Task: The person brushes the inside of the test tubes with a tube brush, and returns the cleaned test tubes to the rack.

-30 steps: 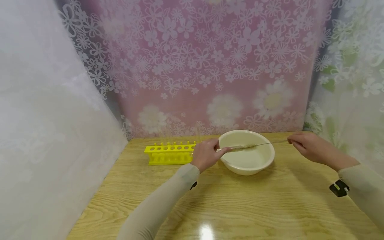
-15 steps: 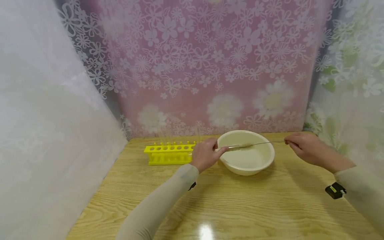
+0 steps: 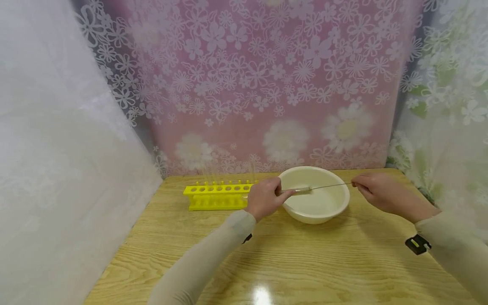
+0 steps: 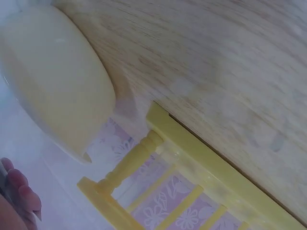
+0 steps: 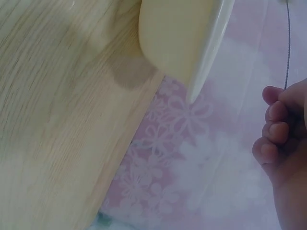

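Fingers [image 5: 277, 132] curled | right hand [image 3: 381, 192]: pinches wire [image 5: 289, 48] | left hand [image 3: 264, 197]: grips tube [image 3: 303, 190]

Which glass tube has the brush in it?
The tube in the left hand, reaching over the cream bowl; the other tubes stand upright at the yellow rack.

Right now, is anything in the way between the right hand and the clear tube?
Nothing I can see. The thin wire runs straight from the right hand to the clear tube held in the left hand. The white bowl sits below, not between them.
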Available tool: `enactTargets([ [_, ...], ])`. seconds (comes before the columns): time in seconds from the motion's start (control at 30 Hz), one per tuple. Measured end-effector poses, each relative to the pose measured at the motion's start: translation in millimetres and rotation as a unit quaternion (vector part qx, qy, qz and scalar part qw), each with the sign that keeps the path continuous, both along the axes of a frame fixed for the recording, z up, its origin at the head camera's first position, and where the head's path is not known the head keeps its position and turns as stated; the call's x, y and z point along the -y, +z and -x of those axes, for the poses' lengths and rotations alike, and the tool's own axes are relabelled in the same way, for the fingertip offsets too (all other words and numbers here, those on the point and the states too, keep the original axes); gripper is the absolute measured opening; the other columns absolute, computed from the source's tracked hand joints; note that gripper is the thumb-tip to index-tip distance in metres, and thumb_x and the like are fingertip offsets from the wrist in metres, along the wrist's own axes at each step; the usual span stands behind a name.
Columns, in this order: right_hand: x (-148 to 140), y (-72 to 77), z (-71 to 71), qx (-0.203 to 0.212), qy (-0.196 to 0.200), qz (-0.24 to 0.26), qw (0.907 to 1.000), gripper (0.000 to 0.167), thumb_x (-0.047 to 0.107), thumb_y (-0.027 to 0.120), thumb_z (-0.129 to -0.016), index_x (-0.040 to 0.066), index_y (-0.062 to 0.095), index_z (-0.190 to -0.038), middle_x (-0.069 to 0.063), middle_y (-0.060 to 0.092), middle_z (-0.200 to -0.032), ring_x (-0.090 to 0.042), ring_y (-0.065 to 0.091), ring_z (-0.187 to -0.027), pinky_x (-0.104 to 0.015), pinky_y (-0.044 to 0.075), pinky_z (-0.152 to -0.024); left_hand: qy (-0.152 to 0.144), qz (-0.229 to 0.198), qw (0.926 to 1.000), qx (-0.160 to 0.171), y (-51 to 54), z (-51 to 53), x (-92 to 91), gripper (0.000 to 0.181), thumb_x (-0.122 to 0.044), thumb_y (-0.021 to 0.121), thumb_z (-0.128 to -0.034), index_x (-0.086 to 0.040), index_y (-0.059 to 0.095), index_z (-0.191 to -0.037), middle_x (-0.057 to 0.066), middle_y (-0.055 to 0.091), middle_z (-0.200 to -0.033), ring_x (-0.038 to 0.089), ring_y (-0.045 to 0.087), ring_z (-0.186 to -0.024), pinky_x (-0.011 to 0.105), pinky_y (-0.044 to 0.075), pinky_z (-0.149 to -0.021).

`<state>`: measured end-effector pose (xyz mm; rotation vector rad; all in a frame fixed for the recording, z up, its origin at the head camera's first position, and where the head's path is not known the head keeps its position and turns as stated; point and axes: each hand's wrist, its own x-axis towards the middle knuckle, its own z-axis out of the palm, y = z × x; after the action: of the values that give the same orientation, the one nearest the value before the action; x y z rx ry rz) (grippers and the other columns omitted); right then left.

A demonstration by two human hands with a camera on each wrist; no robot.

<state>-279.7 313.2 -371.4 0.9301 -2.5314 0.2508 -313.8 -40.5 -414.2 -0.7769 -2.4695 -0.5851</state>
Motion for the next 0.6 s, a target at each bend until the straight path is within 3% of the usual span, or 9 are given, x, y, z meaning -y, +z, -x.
enactTargets([
  [0.23, 25, -4.2, 0.7, 0.009, 0.005, -0.001, 0.9999, 0.016, -0.001, 0.065, -0.093, 0.004, 0.072, -0.107, -0.007, 0.072, -0.099, -0.022, 0.07, -0.086, -0.038, 0.056, -0.07, 0.006, 0.004, 1.0, -0.003, -0.1, -1.3, -7.6, 0.046, -0.063, 0.06, -0.0928, -0.024, 0.046, -0.076, -0.008, 0.043, -0.063, 0.005, 0.038, -0.05, 0.02, 0.027, -0.045],
  [0.4, 54, -12.7, 2.3, 0.013, 0.045, -0.006, 0.9989, 0.015, -0.001, 0.062, -0.095, 0.005, 0.071, -0.105, -0.006, 0.071, -0.097, -0.018, 0.068, -0.08, -0.034, 0.055, -0.067, -0.005, 0.022, 0.9997, 0.001, 0.7, -4.2, -18.1, 0.048, -0.065, 0.057, -0.0939, -0.021, 0.047, -0.076, -0.008, 0.042, -0.063, 0.005, 0.036, -0.049, 0.02, 0.026, -0.045],
  [0.6, 70, -15.9, 4.1, 0.015, 0.062, 0.002, 0.9979, 0.013, 0.001, 0.063, -0.095, 0.007, 0.073, -0.101, -0.003, 0.07, -0.094, -0.012, 0.065, -0.077, -0.032, 0.054, -0.068, 0.02, 0.051, 0.9983, -0.021, 3.2, -5.9, -19.1, 0.049, -0.066, 0.057, -0.0929, -0.022, 0.048, -0.076, -0.009, 0.042, -0.061, 0.006, 0.034, -0.046, 0.021, 0.024, -0.042],
])
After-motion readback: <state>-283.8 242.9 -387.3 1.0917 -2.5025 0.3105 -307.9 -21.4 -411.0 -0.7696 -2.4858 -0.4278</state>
